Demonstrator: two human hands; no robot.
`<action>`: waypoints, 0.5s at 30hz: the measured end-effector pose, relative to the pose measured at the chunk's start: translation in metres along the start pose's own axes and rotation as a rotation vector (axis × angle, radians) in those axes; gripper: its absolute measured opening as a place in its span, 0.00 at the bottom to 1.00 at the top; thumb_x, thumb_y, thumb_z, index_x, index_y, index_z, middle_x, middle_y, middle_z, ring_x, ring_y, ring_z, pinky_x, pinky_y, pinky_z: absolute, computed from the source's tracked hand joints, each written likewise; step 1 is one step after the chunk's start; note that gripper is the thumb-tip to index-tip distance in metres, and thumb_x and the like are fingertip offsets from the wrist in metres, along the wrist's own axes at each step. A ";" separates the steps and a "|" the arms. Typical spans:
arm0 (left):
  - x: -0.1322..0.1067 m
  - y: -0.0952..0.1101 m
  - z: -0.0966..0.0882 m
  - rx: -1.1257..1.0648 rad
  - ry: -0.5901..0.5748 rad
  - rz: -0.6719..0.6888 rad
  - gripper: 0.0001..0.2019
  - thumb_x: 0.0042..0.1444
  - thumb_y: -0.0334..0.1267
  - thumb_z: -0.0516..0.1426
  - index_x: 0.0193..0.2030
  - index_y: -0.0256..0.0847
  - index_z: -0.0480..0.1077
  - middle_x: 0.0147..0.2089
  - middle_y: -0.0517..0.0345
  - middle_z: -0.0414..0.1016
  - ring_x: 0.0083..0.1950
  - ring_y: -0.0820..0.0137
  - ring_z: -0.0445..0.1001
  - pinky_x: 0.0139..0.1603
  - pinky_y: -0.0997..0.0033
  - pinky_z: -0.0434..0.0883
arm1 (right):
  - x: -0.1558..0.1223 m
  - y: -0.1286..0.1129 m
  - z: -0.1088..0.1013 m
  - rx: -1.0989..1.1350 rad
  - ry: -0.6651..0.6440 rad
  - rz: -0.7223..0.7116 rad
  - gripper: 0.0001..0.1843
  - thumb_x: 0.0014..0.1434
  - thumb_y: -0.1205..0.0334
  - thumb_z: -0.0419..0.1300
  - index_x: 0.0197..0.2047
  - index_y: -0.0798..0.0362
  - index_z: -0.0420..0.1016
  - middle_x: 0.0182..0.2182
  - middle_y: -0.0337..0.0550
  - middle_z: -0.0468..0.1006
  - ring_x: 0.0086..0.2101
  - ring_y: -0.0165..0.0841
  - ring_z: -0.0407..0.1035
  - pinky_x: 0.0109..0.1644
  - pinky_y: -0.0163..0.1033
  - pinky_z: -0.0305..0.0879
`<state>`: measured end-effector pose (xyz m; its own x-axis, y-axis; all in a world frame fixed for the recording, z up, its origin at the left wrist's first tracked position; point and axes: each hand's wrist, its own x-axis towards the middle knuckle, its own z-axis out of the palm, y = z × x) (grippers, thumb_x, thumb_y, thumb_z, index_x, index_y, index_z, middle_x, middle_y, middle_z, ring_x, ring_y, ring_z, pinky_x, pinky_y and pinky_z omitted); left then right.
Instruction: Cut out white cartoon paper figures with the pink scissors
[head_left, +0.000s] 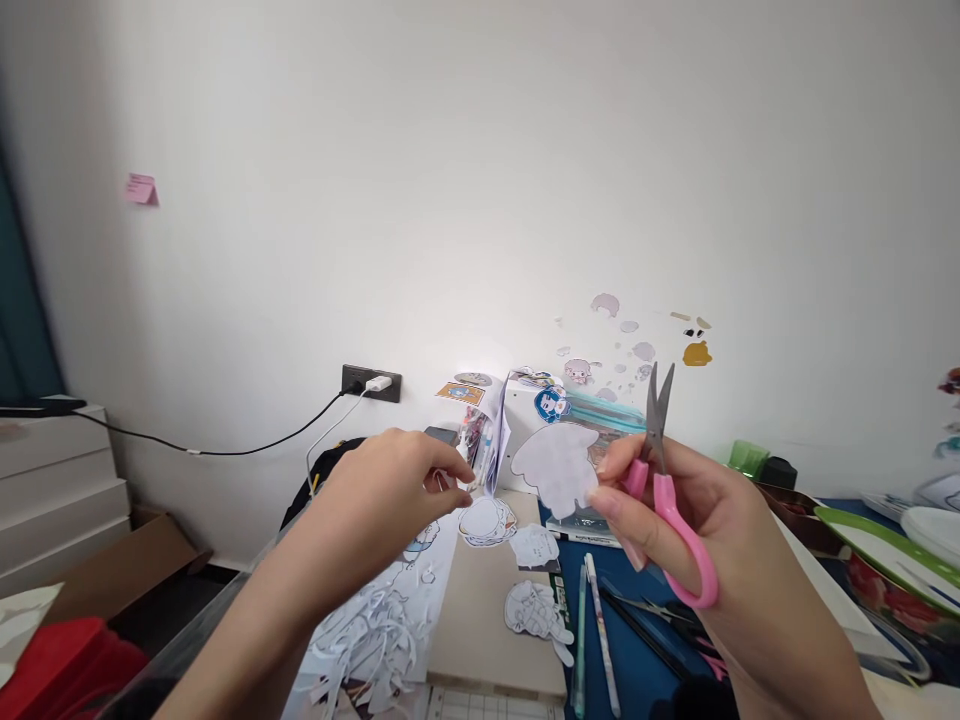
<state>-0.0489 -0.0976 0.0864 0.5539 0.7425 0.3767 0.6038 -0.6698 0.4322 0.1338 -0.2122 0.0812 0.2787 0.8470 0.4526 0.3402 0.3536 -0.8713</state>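
Observation:
My right hand (675, 510) pinches the edge of a white paper cutout (556, 468) between thumb and fingers. It also holds pink-handled scissors (686, 545), blades pointing up and slightly apart, a handle loop around the thumb side. To the left, my left hand (431, 470) hovers with thumb and index finger curved toward each other, a small gap between their tips; nothing shows clearly in them. Below, a stack of paper cutouts (487, 521) lies on a beige board (480, 620). Another cutout (535, 545) and a drawn figure cutout (534, 610) rest nearer me.
Paper scraps (375, 640) pile up at the left. Pens (600, 630) and a second pair of scissors (667, 610) lie on the blue mat. A zip pouch (611, 415) and file holder (521, 430) stand by the wall. A green-rimmed plate (885, 560) is at right.

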 end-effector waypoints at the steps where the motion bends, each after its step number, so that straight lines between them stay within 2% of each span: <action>1: 0.000 -0.002 -0.001 0.006 0.007 -0.010 0.07 0.49 0.39 0.57 0.25 0.47 0.77 0.28 0.58 0.79 0.31 0.61 0.74 0.27 0.71 0.60 | 0.000 0.000 0.001 -0.003 0.001 0.006 0.07 0.54 0.58 0.62 0.28 0.49 0.69 0.18 0.30 0.59 0.21 0.28 0.52 0.24 0.33 0.51; 4: 0.000 -0.006 -0.005 0.016 0.044 -0.034 0.07 0.49 0.40 0.57 0.26 0.48 0.77 0.29 0.58 0.80 0.33 0.59 0.74 0.28 0.70 0.61 | 0.002 0.001 0.002 -0.014 -0.008 0.020 0.07 0.54 0.58 0.62 0.28 0.49 0.69 0.18 0.30 0.59 0.21 0.29 0.52 0.23 0.34 0.50; 9: -0.001 -0.006 -0.012 -0.001 0.111 -0.068 0.08 0.50 0.41 0.57 0.33 0.49 0.77 0.35 0.57 0.81 0.36 0.59 0.76 0.32 0.69 0.64 | 0.004 0.005 0.000 -0.044 -0.054 -0.004 0.07 0.55 0.59 0.62 0.28 0.49 0.68 0.18 0.29 0.60 0.21 0.27 0.53 0.24 0.34 0.51; 12: -0.001 -0.007 -0.015 0.010 0.168 -0.126 0.08 0.52 0.43 0.55 0.32 0.47 0.76 0.36 0.56 0.81 0.37 0.58 0.75 0.34 0.66 0.65 | 0.005 0.007 -0.001 -0.055 -0.081 -0.009 0.08 0.57 0.58 0.61 0.28 0.49 0.68 0.19 0.29 0.60 0.22 0.27 0.53 0.25 0.33 0.51; 15: -0.002 -0.011 -0.017 0.045 0.208 -0.144 0.08 0.52 0.44 0.55 0.31 0.48 0.74 0.35 0.57 0.81 0.38 0.58 0.74 0.36 0.64 0.65 | 0.005 0.007 0.000 -0.038 -0.054 0.000 0.07 0.56 0.58 0.62 0.29 0.49 0.69 0.18 0.29 0.60 0.21 0.26 0.53 0.25 0.33 0.52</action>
<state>-0.0663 -0.0916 0.0952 0.3332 0.8137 0.4764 0.6956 -0.5532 0.4584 0.1375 -0.2054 0.0775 0.2304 0.8677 0.4405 0.3746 0.3387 -0.8631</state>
